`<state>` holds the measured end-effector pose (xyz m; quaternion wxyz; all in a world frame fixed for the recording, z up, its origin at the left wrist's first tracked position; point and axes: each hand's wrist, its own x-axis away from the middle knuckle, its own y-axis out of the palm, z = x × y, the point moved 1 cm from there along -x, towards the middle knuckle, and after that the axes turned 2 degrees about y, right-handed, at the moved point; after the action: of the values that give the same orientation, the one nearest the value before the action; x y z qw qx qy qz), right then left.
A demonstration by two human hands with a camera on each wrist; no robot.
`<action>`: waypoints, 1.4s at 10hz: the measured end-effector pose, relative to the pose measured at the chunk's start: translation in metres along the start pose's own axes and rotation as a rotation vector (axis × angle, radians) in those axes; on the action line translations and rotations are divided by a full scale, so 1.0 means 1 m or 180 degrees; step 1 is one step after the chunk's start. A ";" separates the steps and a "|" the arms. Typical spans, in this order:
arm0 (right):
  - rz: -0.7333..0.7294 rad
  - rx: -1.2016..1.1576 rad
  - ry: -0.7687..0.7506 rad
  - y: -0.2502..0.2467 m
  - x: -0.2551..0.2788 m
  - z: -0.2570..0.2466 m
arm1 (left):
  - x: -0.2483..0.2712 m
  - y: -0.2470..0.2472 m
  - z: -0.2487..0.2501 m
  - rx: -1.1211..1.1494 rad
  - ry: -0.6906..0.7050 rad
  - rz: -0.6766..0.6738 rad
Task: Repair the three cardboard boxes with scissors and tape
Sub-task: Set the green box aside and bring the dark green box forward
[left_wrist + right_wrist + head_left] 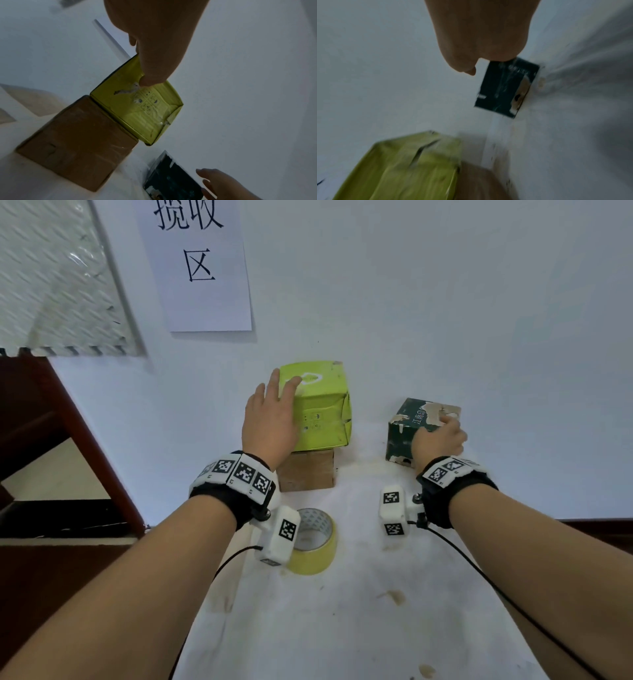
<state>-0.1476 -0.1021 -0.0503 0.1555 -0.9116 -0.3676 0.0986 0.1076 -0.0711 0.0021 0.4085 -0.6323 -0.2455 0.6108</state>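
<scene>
**boxfixer:** Three boxes near the tape roll [313, 541]: green box [317, 405], scuffed, stacked on brown box [306, 470] behind it; dark box [416, 428] to its right, print peeling.

**reply:** Hands? Left hand [270, 419] lies flat-fingered against green; right hand [440, 436] grips the dark one's top.

Left hand [270, 419]: forearm extended forward, back of hand up, fingers straight and spread, thumb apart; marker band and white camera module on wrist. Right hand [440, 438]: forearm extended forward, knuckles up, fingers curled downward in a grip, fingertips hidden in the head view; matching band and module on wrist, black cable trailing along forearm.
</scene>
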 end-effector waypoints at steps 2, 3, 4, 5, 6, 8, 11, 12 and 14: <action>-0.0123 0.0324 0.0256 -0.011 -0.038 0.022 | -0.002 -0.003 0.018 -0.0060 0.0582 0.0212; -0.0173 0.0374 0.0492 -0.021 -0.057 0.030 | -0.008 -0.003 0.027 0.0002 0.0827 0.0292; -0.0545 0.0221 0.0884 -0.022 -0.065 0.034 | -0.013 0.000 0.041 0.0043 0.1073 0.0329; -0.0706 -0.0051 0.0922 -0.028 -0.060 0.029 | -0.017 0.006 0.056 0.0140 0.1198 0.0354; -0.0955 -0.0103 0.0835 -0.028 -0.057 0.028 | -0.019 0.013 0.070 0.0249 0.1373 0.0445; -0.1304 0.0307 0.0278 -0.051 -0.034 0.036 | -0.013 0.021 0.108 0.0935 0.1561 0.0180; -0.1706 0.0825 0.0082 -0.081 -0.016 0.049 | -0.001 0.051 0.144 0.2437 -0.0653 -0.1725; -0.1680 0.0303 0.0334 -0.086 -0.029 0.055 | -0.001 0.064 0.147 0.2635 -0.1023 -0.2160; -0.1752 -0.0586 0.0530 -0.101 -0.025 0.058 | 0.013 0.069 0.164 0.3176 -0.0738 -0.2272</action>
<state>-0.2471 -0.0391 -0.0668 0.1227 -0.7929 -0.5942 -0.0560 -0.0630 -0.0628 -0.0485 0.8043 -0.1738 -0.1696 0.5423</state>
